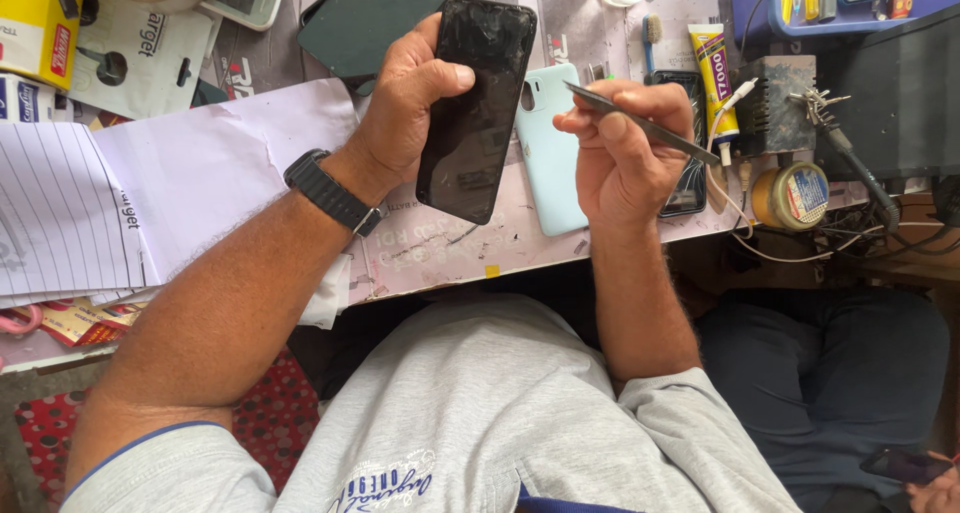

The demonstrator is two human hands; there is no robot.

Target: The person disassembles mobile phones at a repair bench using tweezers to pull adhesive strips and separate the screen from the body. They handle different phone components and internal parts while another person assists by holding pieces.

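Observation:
My left hand [405,108] grips a black smartphone [475,108] by its side, screen toward me, tilted above the workbench. The glass looks scuffed near its top. My right hand [615,148] pinches a pair of metal tweezers [640,123], whose tip points left toward the phone's upper right edge without touching it. A pale blue phone case [550,163] lies flat on the bench between the two hands. A black watch sits on my left wrist.
White papers [200,173] and a lined sheet cover the left of the bench [450,248]. A glue tube [715,73], a toothbrush, a solder roll [790,195], a soldering iron [850,163], cables and a blue tray [830,3] crowd the right. Another person's legs are at lower right.

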